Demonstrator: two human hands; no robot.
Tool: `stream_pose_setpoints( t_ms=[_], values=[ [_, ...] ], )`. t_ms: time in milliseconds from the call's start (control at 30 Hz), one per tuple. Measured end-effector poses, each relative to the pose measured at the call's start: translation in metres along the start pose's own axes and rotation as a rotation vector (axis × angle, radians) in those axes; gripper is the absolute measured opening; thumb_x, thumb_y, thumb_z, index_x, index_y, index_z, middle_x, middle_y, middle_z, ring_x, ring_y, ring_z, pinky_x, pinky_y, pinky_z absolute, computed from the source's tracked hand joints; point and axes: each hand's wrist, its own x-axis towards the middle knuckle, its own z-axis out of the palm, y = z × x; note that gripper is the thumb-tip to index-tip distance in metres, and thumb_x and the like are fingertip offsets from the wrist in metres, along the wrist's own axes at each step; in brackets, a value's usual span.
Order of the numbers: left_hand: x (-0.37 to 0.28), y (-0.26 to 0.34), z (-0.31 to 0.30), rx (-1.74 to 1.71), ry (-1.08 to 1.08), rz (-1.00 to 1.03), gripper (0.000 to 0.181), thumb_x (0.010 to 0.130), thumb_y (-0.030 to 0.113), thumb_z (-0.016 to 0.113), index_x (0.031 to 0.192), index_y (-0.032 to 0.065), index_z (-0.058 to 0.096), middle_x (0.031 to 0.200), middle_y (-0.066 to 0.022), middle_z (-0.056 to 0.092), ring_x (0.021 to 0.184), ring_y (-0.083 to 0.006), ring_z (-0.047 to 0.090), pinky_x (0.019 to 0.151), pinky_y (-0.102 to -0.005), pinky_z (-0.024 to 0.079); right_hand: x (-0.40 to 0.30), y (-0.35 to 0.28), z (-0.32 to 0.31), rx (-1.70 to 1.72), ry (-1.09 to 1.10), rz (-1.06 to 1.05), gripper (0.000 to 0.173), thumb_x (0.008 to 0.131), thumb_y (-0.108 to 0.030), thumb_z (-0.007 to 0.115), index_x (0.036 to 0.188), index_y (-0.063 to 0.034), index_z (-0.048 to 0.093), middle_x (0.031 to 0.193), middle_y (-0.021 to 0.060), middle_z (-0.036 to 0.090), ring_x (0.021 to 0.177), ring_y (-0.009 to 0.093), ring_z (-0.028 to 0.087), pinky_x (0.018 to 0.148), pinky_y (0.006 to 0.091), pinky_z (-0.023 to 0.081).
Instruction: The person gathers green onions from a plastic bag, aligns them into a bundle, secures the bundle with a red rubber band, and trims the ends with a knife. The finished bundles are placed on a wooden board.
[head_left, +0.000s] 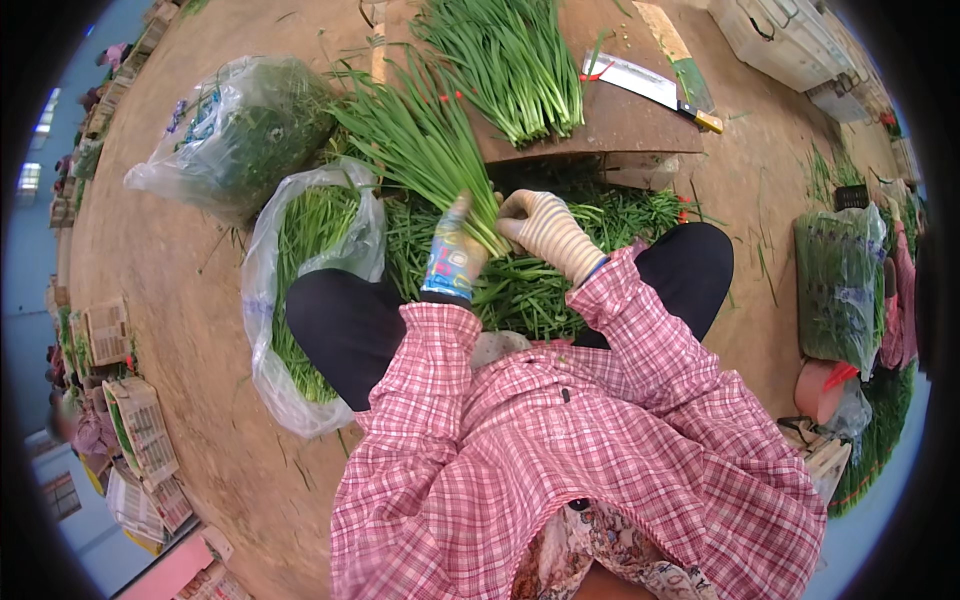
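Observation:
My left hand (455, 251), in a glove with a bright printed cuff, grips a bunch of Chinese chives (427, 142) near the pale stem ends. The leaves fan away up and to the left. Beside those ends is my right hand (551, 229), in a striped knit glove, its fingers curled against the stems; whether they pinch any is hidden. Loose green leaves (525, 300) lie heaped between my knees, under both hands. On the low wooden board (622, 135) ahead rests a larger pile of chives (517, 67), and right of it a cleaver (637, 81).
By my left knee stands an open plastic bag (262, 360) of greens. A fuller plastic bag (247, 142) sits farther left. White bins (780, 45) stand at upper right, and a wrapped bundle of greens (836, 281) is at right. Crates (142, 431) and people line the left side.

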Motion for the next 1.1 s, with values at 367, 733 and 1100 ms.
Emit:
stream_pose_setpoints(
  t_ms=[367, 733, 1100],
  values=[
    [-0.007, -0.01, 0.017, 0.162, 0.05, 0.105, 0.039, 0.089, -0.002, 0.062, 0.126, 0.0035, 0.052, 0.112, -0.0129, 0.065, 0.098, -0.0263, 0.065, 0.082, -0.0407, 0.057, 0.062, -0.049, 0.006, -0.498, 0.233, -0.217, 0.034, 0.08, -0.031, 0.067, 0.098, -0.0016, 0.07, 0.094, 0.021, 0.07, 0.09, 0.034, 0.068, 0.085, 0.0406, 0.053],
    [0.005, -0.012, -0.017, 0.33, -0.148, 0.117, 0.031, 0.092, 0.003, 0.056, 0.123, -0.0031, 0.055, 0.117, -0.0163, 0.064, 0.107, -0.0266, 0.062, 0.094, -0.0428, 0.052, 0.064, -0.047, 0.003, -0.539, 0.094, -0.156, 0.045, 0.078, -0.039, 0.07, 0.102, -0.0007, 0.071, 0.099, 0.0218, 0.07, 0.097, 0.033, 0.067, 0.09, 0.041, 0.051],
    [0.003, -0.01, -0.003, 0.017, -0.067, -0.052, 0.03, 0.094, 0.011, 0.055, 0.123, 0.0009, 0.056, 0.116, -0.0165, 0.064, 0.107, -0.0358, 0.061, 0.1, -0.0559, 0.047, 0.025, -0.026, -0.012, 0.564, -0.071, -0.142, 0.017, 0.084, -0.016, 0.068, 0.092, -0.0022, 0.063, 0.071, 0.0037, 0.064, 0.055, 0.007, 0.054, 0.05, 0.0217, 0.042]
  ],
)
